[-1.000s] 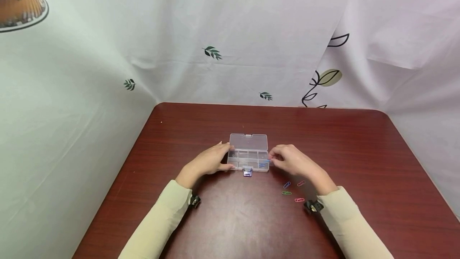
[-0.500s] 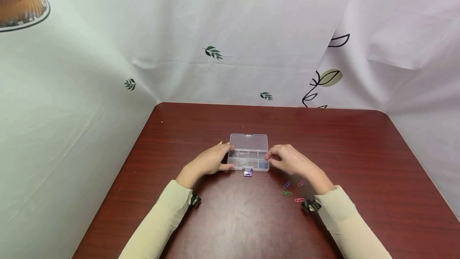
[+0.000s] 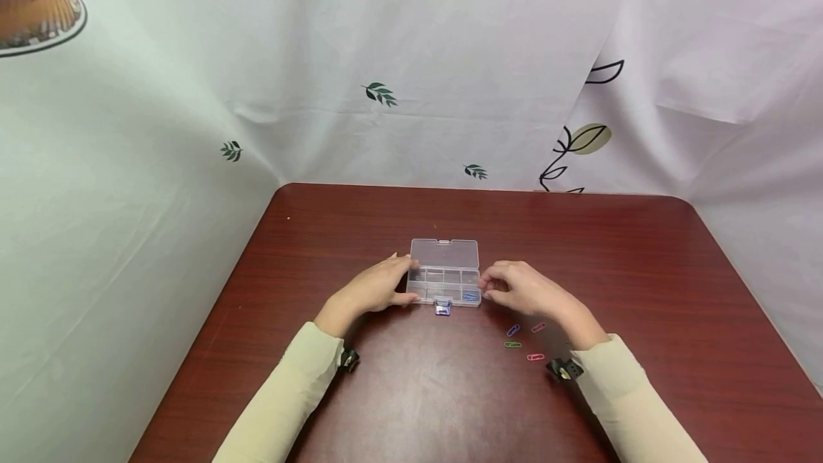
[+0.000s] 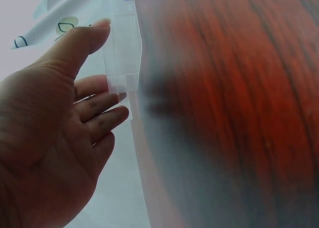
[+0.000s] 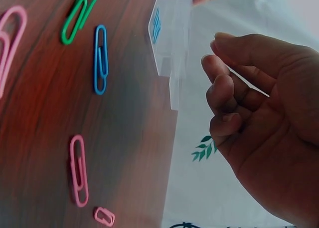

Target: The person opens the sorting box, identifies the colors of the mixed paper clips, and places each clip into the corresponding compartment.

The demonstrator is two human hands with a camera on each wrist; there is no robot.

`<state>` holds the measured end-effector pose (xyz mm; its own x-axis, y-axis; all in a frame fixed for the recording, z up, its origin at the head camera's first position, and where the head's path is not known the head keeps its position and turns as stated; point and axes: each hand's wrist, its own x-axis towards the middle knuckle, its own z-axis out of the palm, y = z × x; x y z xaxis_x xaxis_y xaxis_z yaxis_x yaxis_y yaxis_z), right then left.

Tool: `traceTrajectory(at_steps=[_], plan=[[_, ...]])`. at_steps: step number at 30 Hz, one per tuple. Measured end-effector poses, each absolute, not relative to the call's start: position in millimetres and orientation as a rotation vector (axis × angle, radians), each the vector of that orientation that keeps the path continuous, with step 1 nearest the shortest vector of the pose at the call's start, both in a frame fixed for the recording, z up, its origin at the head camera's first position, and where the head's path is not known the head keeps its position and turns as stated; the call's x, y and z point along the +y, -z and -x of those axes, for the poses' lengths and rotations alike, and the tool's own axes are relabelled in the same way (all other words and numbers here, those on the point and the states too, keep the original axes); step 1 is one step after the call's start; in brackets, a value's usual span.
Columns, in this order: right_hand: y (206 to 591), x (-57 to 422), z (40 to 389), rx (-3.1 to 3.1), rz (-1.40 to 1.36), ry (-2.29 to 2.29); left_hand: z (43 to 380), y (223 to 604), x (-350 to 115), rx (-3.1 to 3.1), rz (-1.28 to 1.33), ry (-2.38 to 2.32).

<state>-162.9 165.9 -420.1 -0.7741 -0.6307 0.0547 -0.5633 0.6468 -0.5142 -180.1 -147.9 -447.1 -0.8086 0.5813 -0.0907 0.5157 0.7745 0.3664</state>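
Observation:
A clear plastic compartment box [image 3: 434, 294] stands on the table with its lid [image 3: 444, 254] folded back. Blue paper clips [image 3: 470, 296] lie in its front right compartment. My left hand [image 3: 376, 287] holds the box's left end, thumb at the front and fingers behind. Beside the right end, my right hand [image 3: 524, 288] has loosely bent fingers, with nothing visible between thumb and forefinger in the right wrist view. Nearer me lie a blue paper clip [image 3: 513, 330], a green paper clip [image 3: 512, 344] and pink paper clips [image 3: 536, 357].
The brown wooden table [image 3: 360, 220] has a glossy top and rounded far corners. A white cloth [image 3: 444, 56] with leaf prints hangs behind and beside it. In the right wrist view, a small pink clip [image 5: 104, 216] lies near the lower edge.
The blue paper clip once held at the box's right end has left my right fingers, and blue clips show in the compartment. My right hand dips in slightly, then draws back right. My left stays.

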Motion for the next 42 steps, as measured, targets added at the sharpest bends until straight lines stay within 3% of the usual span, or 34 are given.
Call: traceTrajectory(at_steps=[42], plan=[[434,215,140,2.579,1.017,0.807,179,446,-147,2.765,-0.870,-0.497]])
